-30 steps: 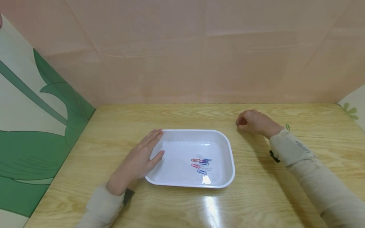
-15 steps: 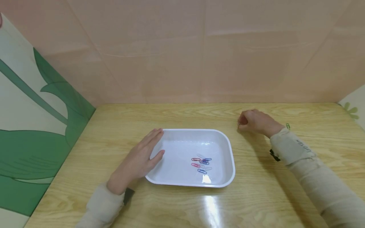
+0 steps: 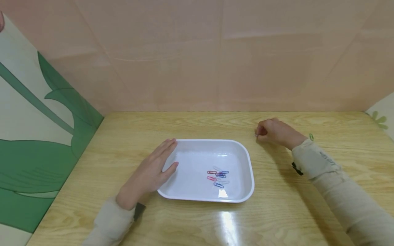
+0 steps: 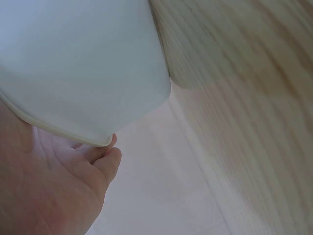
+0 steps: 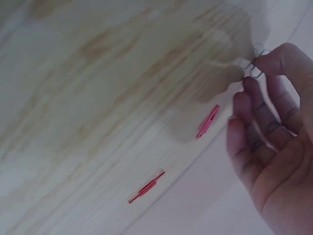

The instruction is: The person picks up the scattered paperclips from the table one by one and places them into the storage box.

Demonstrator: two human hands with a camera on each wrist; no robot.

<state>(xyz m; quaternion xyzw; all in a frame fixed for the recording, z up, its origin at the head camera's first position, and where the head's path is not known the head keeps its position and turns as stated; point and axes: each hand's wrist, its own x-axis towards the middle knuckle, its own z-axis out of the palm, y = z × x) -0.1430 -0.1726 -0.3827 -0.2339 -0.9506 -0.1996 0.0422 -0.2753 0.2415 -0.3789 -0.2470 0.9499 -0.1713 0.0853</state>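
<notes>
At the far right of the table my right hand (image 3: 275, 132) pinches a whitish paper clip (image 5: 255, 69) between thumb and index fingertip, close to the tabletop. Two red paper clips, one pinkish (image 5: 208, 122) and one darker (image 5: 147, 187), lie on the wood beside that hand in the right wrist view; in the head view the hand hides them. My left hand (image 3: 150, 167) rests along the left rim of a white tray (image 3: 247, 160), its fingers straight. Several red, blue and white paper clips, such as a blue one (image 3: 218, 185), lie in the tray's right half.
A green paper clip (image 3: 311, 137) lies on the wooden table (image 3: 277, 212) just beyond the right sleeve. A pinkish covering (image 3: 191, 68) rises at the table's far edge. To the left stands a panel with green leaf shapes (image 3: 27, 167).
My right hand stays at nearly the same spot, its fingertips shifting slightly. A whitish clip end now shows more plainly at them. The left hand and tray have not moved.
</notes>
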